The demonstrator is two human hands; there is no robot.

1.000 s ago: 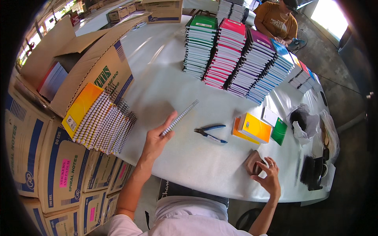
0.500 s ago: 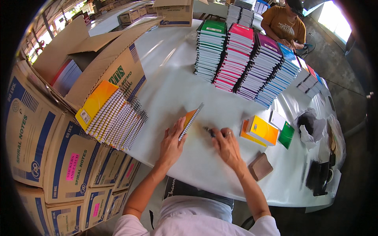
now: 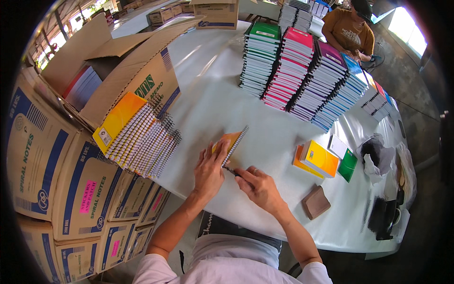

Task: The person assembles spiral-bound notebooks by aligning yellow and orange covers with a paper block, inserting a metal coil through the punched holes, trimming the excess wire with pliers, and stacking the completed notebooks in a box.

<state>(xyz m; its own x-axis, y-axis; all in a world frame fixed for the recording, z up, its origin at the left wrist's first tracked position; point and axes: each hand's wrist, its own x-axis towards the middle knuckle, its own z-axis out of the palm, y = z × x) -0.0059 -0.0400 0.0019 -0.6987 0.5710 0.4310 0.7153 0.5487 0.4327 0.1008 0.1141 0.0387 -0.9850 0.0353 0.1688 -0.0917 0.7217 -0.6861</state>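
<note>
An orange-covered spiral notebook (image 3: pixel 231 138) stands tilted on the table in front of me, its metal coil facing right. My left hand (image 3: pixel 209 171) grips it from the left, fingers across the cover. In my right hand (image 3: pixel 261 189) is a slim dark hand tool (image 3: pixel 230 170), whose tip meets the near end of the coil; its exact kind is hard to make out. Left of my hands rises a leaning stack of yellow spiral notebooks (image 3: pixel 139 137). Two yellow and orange notepads (image 3: pixel 321 159) lie to the right, beyond my right hand.
An open carton (image 3: pixel 156 94) stands behind the yellow stack, with more cartons (image 3: pixel 85 189) piled at left. Tall notebook stacks (image 3: pixel 288 71) line the table's far side. A brown block (image 3: pixel 316 202), a green pad (image 3: pixel 347 165) and plastic wrapping sit rightward. Another person (image 3: pixel 350 31) works beyond.
My right hand has moved left, bringing the dark tool to the coil's near end. My left hand still holds the notebook. The view has shifted slightly.
</note>
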